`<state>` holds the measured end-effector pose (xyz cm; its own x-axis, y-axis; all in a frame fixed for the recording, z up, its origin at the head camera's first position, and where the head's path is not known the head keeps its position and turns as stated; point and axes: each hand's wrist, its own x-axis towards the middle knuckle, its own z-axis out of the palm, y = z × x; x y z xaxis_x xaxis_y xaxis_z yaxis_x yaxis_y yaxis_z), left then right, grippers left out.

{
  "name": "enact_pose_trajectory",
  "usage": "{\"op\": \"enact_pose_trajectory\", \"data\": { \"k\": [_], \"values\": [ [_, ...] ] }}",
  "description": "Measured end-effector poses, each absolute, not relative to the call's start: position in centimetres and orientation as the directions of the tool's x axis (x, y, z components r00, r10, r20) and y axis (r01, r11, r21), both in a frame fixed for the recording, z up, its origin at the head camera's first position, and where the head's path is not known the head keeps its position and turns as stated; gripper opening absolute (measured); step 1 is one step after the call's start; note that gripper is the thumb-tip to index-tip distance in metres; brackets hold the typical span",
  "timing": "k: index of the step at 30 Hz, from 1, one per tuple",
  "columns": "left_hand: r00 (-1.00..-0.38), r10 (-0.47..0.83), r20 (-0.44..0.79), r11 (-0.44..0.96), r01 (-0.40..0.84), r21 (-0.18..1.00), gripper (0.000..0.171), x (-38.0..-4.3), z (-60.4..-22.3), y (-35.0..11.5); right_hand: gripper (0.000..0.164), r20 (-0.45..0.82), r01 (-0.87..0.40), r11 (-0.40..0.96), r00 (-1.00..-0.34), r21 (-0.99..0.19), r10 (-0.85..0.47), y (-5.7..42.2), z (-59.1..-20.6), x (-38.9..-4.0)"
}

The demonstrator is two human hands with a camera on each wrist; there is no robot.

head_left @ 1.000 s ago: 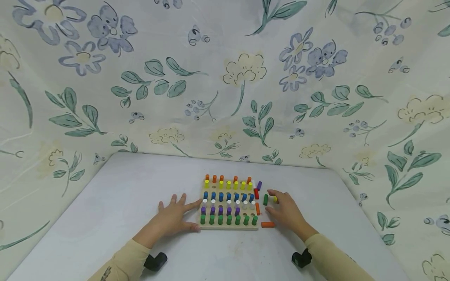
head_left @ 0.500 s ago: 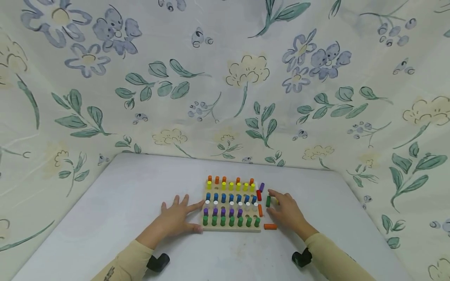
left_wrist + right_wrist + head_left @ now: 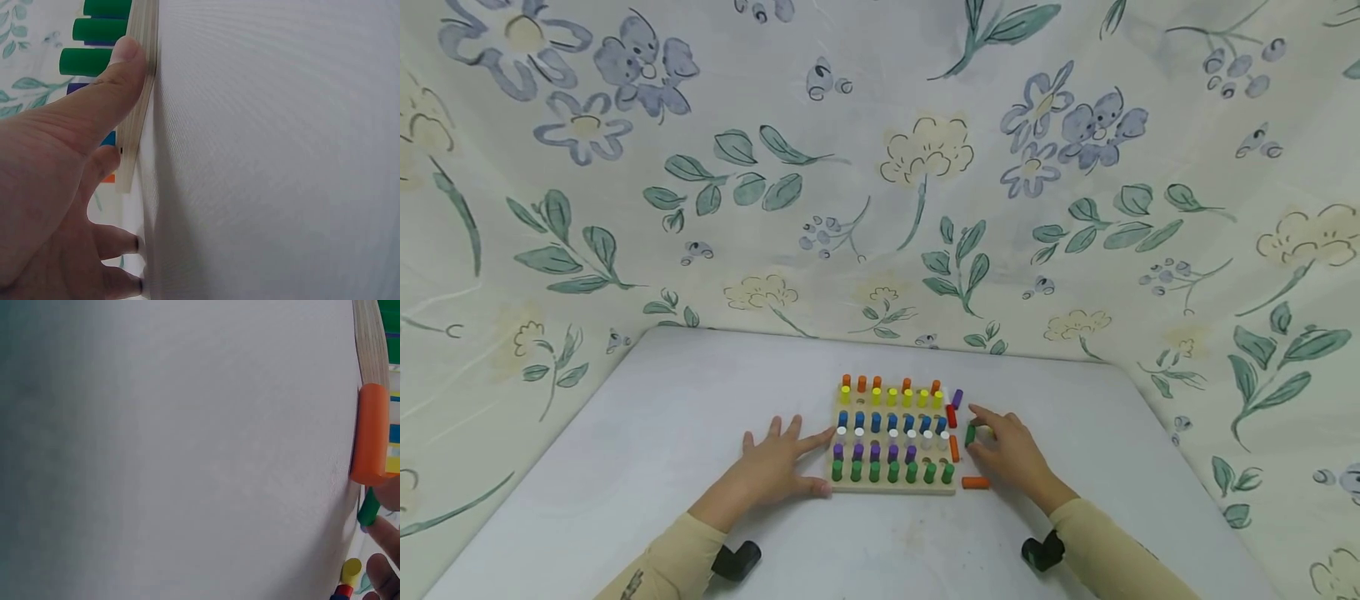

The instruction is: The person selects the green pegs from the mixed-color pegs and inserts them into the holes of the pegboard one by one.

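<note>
A wooden pegboard carries upright pegs in rows of orange, yellow, blue, white, purple and green, with some holes bare. My left hand lies with spread fingers at the board's left side; its thumb and index finger touch the edge, as the left wrist view confirms. Right of the board, my right hand pinches a loose green peg between thumb and index finger, the peg tilted in the right wrist view. A yellow peg is partly hidden by that hand in the head view.
An orange peg lies by the board's near right corner. Along its right side lie another orange peg, a red peg and a purple peg. Floral cloth hangs behind the white table.
My right thumb and index finger have closed in on the green peg, which has shifted slightly. The left hand has kept its place at the board; the head view has moved a little.
</note>
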<state>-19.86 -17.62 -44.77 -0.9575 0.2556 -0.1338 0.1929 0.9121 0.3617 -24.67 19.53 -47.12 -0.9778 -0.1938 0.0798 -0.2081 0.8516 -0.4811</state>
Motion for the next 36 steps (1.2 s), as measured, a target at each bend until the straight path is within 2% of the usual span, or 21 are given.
{"op": "enact_pose_trajectory", "data": {
  "k": [14, 20, 29, 36],
  "values": [
    [-0.955, 0.266, -0.131, 0.906, 0.201, 0.372, 0.093, -19.7, -44.4, -17.6, 0.083, 0.054, -0.162, 0.800, -0.985, -0.578, -0.161, 20.2, -47.4, -24.1],
    [-0.954, 0.270, -0.128, 0.906, 0.207, 0.369, 0.093, -19.9, -44.6, -17.6, 0.079, 0.042, -0.149, 0.756, -0.986, -0.637, -0.160, 20.4, -47.5, -23.8],
    [-0.953, 0.274, -0.128, 0.904, 0.209, 0.374, 0.093, -20.0, -44.8, -17.7, 0.073, 0.052, -0.167, 0.735, -0.983, -0.657, -0.177, 20.4, -47.5, -23.4],
    [-0.953, 0.272, -0.131, 0.904, 0.206, 0.376, 0.093, -19.9, -44.6, -17.7, 0.063, 0.081, -0.193, 0.722, -0.979, -0.664, -0.187, 20.3, -47.4, -23.2]
  ]
}}
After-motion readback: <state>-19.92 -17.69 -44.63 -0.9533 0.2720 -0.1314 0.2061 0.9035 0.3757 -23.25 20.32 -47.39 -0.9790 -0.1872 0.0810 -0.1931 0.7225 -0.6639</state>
